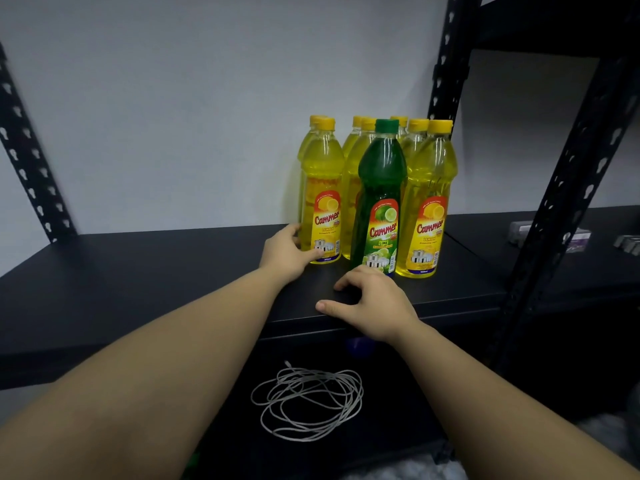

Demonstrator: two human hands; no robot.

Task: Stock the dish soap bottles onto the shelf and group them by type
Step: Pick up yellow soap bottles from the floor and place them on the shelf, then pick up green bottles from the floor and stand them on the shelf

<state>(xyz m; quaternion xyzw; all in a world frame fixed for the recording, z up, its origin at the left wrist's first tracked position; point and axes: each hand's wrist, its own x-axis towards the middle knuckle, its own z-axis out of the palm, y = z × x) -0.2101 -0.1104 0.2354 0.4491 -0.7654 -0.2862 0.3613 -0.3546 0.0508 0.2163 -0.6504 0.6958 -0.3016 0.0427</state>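
On the black metal shelf board (173, 271) that crosses the middle of the frame, a cluster of clear plastic bottles of yellow lemon dish soap with yellow caps (429, 202) stands upright just right of centre, against the pale grey wall (207, 98). Among them, at the front, stands one dark green lime dish soap bottle with a green cap (381, 195), touching or nearly touching its yellow neighbours. The front left yellow lemon bottle (322, 195) stands a little apart from the rest.

The left hand (287, 252) grips that bottle at its base, fingers curled round the lower label. The right hand (370, 303) rests at the front edge of the shelf, just below the green bottle, its fingers loosely bent and holding nothing; its fingertips may touch the bottle's foot, though the view does not settle this.

Below the shelf, at lower centre, lies a loose coil of thin grey cable (308, 403). Black perforated steel uprights (571, 188) rise at the right, and small blurred packets (568, 237) sit on the neighbouring shelf at far right.
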